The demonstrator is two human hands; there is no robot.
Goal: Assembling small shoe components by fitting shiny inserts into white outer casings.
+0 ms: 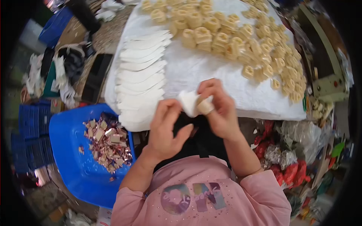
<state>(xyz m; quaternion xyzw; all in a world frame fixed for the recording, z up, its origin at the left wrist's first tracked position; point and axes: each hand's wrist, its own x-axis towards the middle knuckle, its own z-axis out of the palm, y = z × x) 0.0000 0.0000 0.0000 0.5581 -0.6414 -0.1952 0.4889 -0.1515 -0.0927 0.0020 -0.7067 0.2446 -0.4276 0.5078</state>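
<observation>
Between my hands, just off the front edge of the white-covered table, is a small thin white sheet point(187, 102), blurred by motion. My right hand point(220, 111) pinches it together with a small beige ring-shaped piece point(204, 107). The fingertips of my left hand point(166, 126) come up to the sheet's left edge, its thumb spread well apart. Beyond my left hand, a row of overlapping white sheets point(141, 83) lies on the table. Many similar beige ring-shaped pieces point(222, 39) are spread over its far and right side. What they are made of I cannot tell.
A blue plastic tub point(69, 150) with shiny pinkish scraps point(109, 141) stands at my left. A dark flat rectangular object point(97, 73) lies beyond it. Blue crates point(34, 120) are at the far left. Red and clear plastic bags point(298, 150) crowd the right, below a pale green metal frame point(328, 83).
</observation>
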